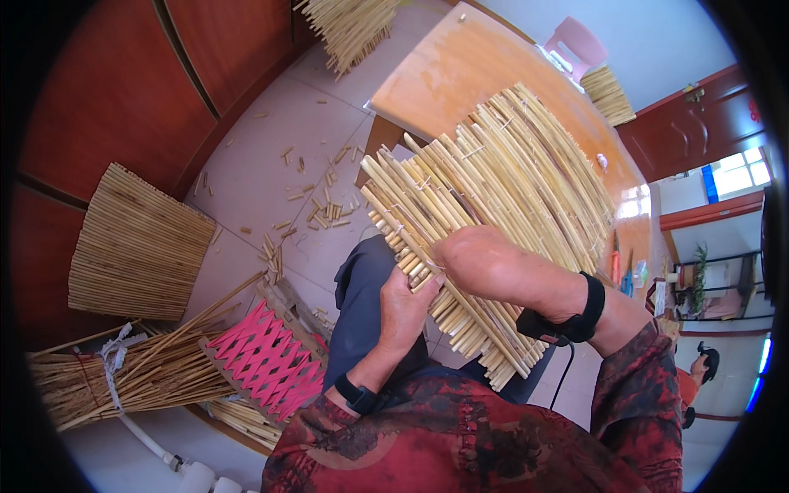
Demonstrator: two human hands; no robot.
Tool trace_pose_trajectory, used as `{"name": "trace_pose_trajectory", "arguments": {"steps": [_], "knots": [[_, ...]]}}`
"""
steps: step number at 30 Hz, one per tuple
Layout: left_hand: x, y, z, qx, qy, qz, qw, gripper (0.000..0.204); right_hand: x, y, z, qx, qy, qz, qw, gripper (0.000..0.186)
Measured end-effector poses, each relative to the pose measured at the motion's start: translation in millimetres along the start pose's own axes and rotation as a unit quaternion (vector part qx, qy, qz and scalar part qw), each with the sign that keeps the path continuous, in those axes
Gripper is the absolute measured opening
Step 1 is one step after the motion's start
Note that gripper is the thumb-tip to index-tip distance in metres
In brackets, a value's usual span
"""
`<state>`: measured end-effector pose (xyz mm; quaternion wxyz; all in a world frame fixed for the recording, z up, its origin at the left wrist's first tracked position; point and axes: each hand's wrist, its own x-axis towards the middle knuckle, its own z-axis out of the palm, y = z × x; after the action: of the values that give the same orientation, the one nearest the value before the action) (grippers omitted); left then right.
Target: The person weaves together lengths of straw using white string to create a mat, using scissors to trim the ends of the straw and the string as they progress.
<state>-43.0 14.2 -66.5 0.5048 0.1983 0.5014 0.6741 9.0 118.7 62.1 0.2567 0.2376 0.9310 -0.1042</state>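
The left hand [400,314] has its fingers closed on the near-left edge of a straw-yellow mat of slender round stalks [530,185], at the cut ends. The right hand [470,256] bends down over the mat from the right; its fingers are hidden behind its own back and wrist, so I cannot tell whether they are wide or narrow. Thin pale ties cross the smooth, uneven stalks. The mat rests partly on a glossy orange-brown wooden table [431,70], hiding much of its near edge, and slopes over the dark-clad knees [366,283]. Short stalk offcuts [329,212] litter the pale tiled floor at left. Beyond them a ribbed, fan-shaped tan mat [140,246] leans on the red-brown cabinet [90,90]. Nearer, a seat of criss-crossed pink straps [267,357] partly covers what lies below.
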Motion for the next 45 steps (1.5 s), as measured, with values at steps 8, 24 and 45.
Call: {"name": "trace_pose_trajectory", "arguments": {"steps": [8, 24, 45], "knots": [[-1, 0, 0, -0.018, -0.006, 0.003, 1.0, 0.031, -18, 2, -1, 0.054, 0.159, -0.044, 0.985, 0.009], [0, -2, -2, -0.021, -0.013, -0.006, 1.0, 0.03, -22, 11, 1, 0.051, 0.137, -0.04, 0.988, 0.005], [-2, 2, 0, -0.023, -0.007, -0.032, 0.999, 0.032, -26, 20, 27, 0.206, 0.145, 0.0, 0.968, 0.019]]}}
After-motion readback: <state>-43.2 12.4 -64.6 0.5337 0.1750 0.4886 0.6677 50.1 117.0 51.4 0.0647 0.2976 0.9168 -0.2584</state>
